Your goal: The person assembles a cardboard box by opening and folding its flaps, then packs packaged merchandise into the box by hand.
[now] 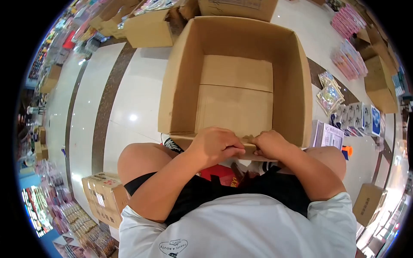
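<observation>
A large open cardboard box [234,95] stands on the floor between my knees, its inside bare down to the seamed bottom. My left hand [217,144] is closed over the middle of the near wall's top edge, thumb on my side. Close beside it, my right hand [272,144] grips the same edge with its fingers bent. The fingertips of both hands are partly hidden, and I cannot make out anything small between them.
Other cardboard boxes [148,29] stand beyond and to the left. A taped carton [104,198] sits by my left leg. On the right are purple-and-white packages [329,135], plastic-wrapped packs [330,96] and pink stacks [349,60]. A red item [218,174] lies beneath me.
</observation>
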`<action>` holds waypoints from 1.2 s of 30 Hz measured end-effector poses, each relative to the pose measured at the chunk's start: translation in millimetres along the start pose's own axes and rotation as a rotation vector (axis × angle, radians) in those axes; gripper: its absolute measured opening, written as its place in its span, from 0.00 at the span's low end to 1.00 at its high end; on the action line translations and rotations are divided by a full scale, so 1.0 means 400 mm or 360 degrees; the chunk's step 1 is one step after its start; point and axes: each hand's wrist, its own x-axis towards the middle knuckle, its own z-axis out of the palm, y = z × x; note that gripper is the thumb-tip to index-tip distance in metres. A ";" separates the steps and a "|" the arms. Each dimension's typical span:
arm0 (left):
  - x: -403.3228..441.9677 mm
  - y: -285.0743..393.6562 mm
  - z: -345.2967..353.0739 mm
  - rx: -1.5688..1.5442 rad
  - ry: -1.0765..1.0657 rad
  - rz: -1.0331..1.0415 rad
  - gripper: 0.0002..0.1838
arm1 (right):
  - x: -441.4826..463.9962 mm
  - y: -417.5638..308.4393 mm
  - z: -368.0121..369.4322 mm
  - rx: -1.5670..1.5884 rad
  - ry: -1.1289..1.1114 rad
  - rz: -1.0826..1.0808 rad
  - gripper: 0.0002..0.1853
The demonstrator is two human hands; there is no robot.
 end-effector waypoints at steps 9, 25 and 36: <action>0.021 0.025 0.006 -0.1364 0.0004 -0.0585 0.12 | 0.012 -0.022 -0.051 -0.0238 -0.0320 -0.0023 0.22; 0.027 0.007 -0.012 -0.2070 0.0304 -0.0771 0.17 | 0.028 -0.043 -0.070 -0.0019 -0.0317 0.0094 0.23; 0.015 0.014 -0.015 -0.1771 0.0326 -0.0838 0.07 | 0.037 -0.037 -0.050 -0.0003 -0.0276 0.0106 0.21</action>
